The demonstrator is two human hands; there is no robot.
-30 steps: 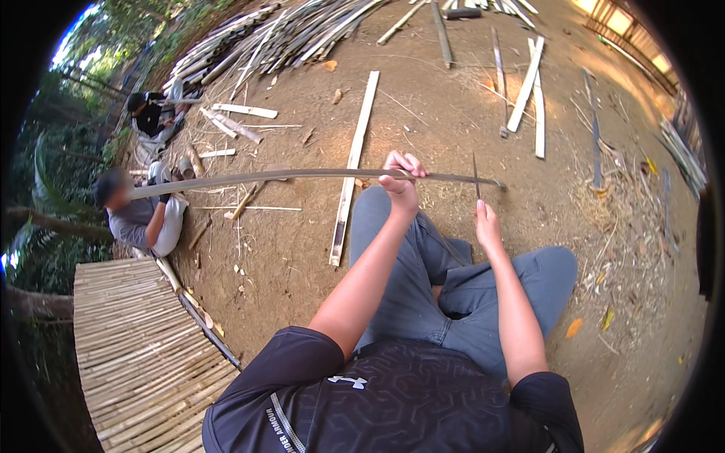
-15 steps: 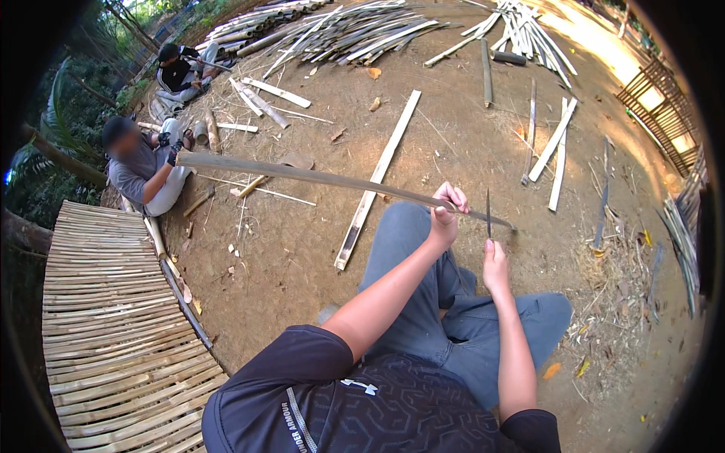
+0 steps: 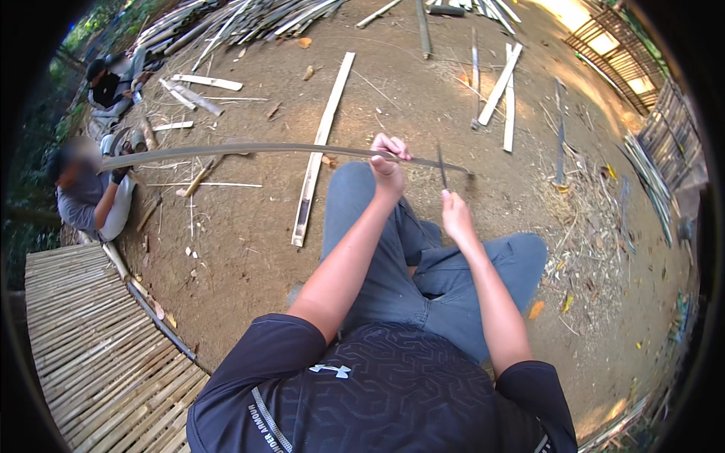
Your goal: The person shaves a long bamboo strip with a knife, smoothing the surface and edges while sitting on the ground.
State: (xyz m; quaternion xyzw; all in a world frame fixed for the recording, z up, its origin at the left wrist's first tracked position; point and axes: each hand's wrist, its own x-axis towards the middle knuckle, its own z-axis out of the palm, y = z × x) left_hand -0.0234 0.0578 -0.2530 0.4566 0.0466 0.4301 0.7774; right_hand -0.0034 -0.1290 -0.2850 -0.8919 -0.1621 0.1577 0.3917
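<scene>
Brown and slender, a bamboo strip (image 3: 264, 149) is held crosswise above the ground, in front of the raised left knee (image 3: 347, 192) of the crossed legs. It is gripped near its right end by the left hand (image 3: 388, 164), which is closed about it, with the strip passed between thumb and curled fingers. By the right hand (image 3: 455, 215), closed into a fist, the handle of a knife (image 3: 442, 164) is grasped. The narrow dark blade is pointed away from the body and is seen crossing the strip just beside the left hand, short of the strip's right tip; whether the two are touching cannot be told.

The strip's far end is seen beside a seated person in a grey shirt (image 3: 79, 198); whether it is held there cannot be made out. Farther back, a second person in dark clothing (image 3: 109, 89) is seated. Beneath the held strip, a pale slat (image 3: 325, 136) is laid on the bare soil (image 3: 249, 279). To the right, two more pale slats (image 3: 509, 121) are laid close together, and a dark slat (image 3: 559, 136) is placed beyond them. Long strips are heaped in a pile (image 3: 249, 19) at the top. The lower left corner is filled by a bamboo platform (image 3: 106, 340).
</scene>
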